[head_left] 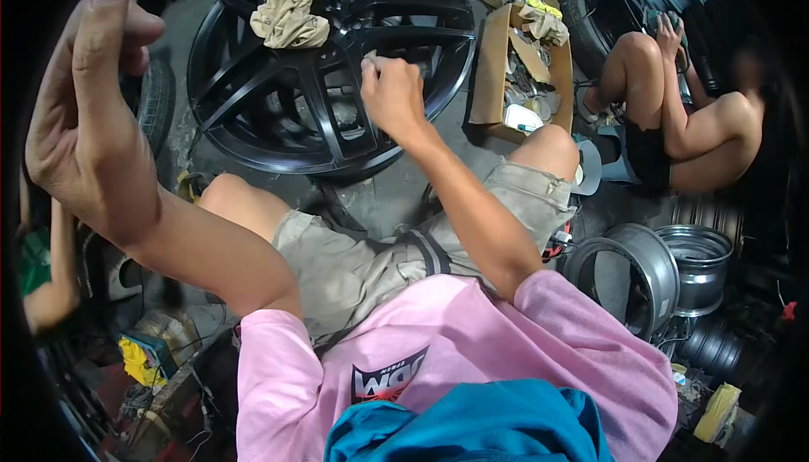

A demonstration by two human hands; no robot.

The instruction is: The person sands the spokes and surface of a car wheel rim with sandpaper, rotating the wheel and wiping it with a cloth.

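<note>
A large black alloy wheel point(413, 35) lies face up in front of my knees. My right hand point(393, 96) is over its lower right spokes, fingers bent and pressed together. A small pale edge shows at the fingertips, but what they hold is mostly hidden. A crumpled beige cloth point(291, 11) rests on the upper left spokes. Close to the camera at the left, my left hand point(93, 117) is raised off the wheel. One of its digits points up and the others bend behind it, with nothing seen in them.
Right of the wheel stands a cardboard box point(489, 83) of mixed scraps and cloths. Another person point(708, 138) crouches at the right. Silver wheel rims point(628, 272) stand below them. A tyre point(156, 108) is behind my left hand, and another person's arm point(59, 268) shows at the left edge.
</note>
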